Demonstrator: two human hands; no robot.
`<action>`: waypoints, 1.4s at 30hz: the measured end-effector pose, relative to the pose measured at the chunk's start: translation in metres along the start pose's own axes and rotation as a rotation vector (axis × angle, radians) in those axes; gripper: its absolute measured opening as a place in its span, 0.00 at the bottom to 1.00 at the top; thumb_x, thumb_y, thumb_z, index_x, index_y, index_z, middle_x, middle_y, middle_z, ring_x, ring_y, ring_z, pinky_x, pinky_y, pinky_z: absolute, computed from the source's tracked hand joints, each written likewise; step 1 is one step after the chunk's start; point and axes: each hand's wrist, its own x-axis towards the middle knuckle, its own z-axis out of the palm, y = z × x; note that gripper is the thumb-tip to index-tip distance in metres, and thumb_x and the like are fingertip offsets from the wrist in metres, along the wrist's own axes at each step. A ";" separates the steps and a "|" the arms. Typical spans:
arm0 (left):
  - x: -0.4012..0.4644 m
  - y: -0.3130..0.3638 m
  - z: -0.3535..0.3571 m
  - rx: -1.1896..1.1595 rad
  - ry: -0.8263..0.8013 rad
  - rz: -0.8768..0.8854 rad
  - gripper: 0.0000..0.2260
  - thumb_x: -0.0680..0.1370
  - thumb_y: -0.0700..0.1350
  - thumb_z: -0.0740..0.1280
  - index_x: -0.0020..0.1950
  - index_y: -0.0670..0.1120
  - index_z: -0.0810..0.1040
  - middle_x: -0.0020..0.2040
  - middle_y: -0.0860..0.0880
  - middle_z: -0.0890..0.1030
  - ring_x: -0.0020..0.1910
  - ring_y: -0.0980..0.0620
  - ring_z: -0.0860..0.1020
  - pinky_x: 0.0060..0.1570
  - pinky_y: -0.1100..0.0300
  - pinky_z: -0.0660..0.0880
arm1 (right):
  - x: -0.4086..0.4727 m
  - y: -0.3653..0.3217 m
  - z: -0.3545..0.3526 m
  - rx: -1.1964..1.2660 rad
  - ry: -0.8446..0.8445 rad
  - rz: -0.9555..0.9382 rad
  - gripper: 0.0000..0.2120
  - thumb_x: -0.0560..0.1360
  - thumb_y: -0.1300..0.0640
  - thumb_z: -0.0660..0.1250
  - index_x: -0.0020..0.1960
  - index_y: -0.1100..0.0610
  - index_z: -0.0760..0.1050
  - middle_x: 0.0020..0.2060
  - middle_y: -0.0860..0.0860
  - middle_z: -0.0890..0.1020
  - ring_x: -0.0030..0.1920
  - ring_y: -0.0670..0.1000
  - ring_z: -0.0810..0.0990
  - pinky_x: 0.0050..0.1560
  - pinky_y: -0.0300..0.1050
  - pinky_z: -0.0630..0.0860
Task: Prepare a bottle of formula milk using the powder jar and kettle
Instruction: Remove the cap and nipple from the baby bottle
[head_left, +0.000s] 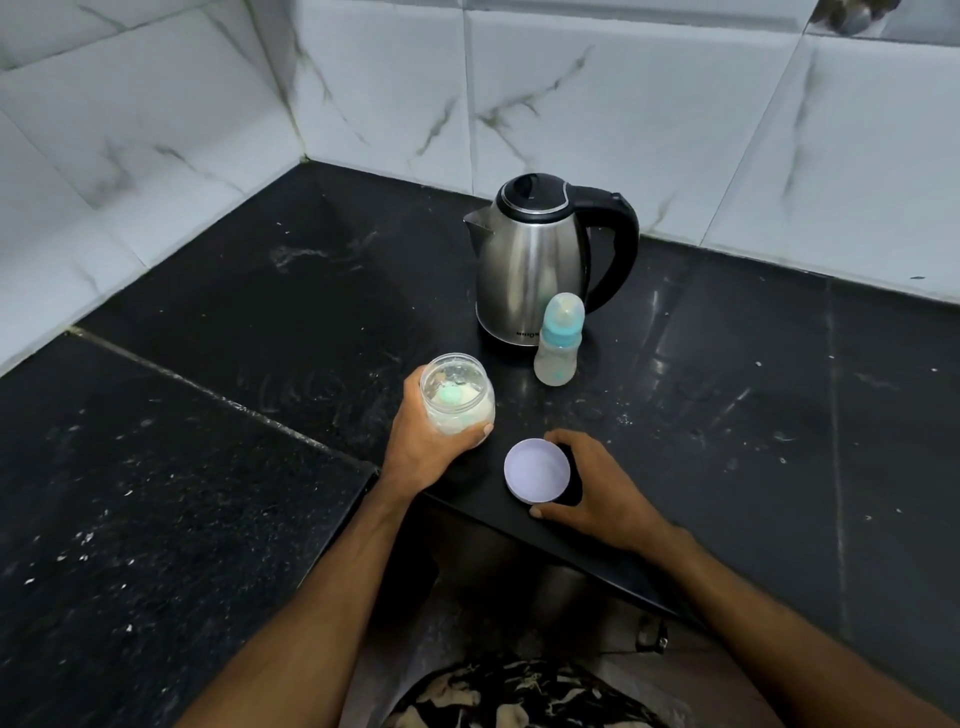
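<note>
My left hand (423, 441) grips the clear powder jar (460, 397), which stands uncapped on the black counter with white powder and a green scoop inside. My right hand (597, 491) holds the jar's round lid (536, 470) upside down on the counter, thumb and fingers curled around its rim. A steel kettle (530, 265) with a black lid and handle stands behind. A baby bottle (558, 340) with a blue collar and clear cap stands just in front of the kettle, closed.
The black stone counter (234, 364) meets white marble wall tiles (363, 93) in a corner at the back left. The counter's front edge steps inward below my hands. White specks dot its surface.
</note>
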 end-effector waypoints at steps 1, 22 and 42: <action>0.001 0.000 0.000 -0.004 -0.005 -0.005 0.40 0.62 0.45 0.83 0.67 0.56 0.64 0.59 0.62 0.77 0.56 0.73 0.75 0.53 0.77 0.69 | 0.001 0.001 0.000 -0.002 -0.012 0.005 0.41 0.63 0.41 0.79 0.69 0.44 0.63 0.64 0.37 0.67 0.64 0.40 0.66 0.68 0.43 0.67; 0.005 0.074 -0.019 -0.055 0.108 0.208 0.45 0.64 0.62 0.76 0.77 0.56 0.60 0.75 0.57 0.67 0.73 0.63 0.65 0.71 0.62 0.63 | 0.054 -0.011 -0.059 0.222 0.425 0.059 0.27 0.74 0.49 0.72 0.69 0.50 0.65 0.62 0.46 0.72 0.61 0.42 0.72 0.58 0.31 0.69; 0.003 0.070 0.080 0.019 -0.064 0.224 0.28 0.75 0.47 0.74 0.73 0.49 0.68 0.69 0.53 0.72 0.67 0.60 0.71 0.66 0.64 0.69 | 0.094 -0.024 -0.111 -0.091 0.227 -0.093 0.27 0.72 0.51 0.74 0.68 0.51 0.69 0.61 0.51 0.75 0.57 0.49 0.75 0.58 0.46 0.76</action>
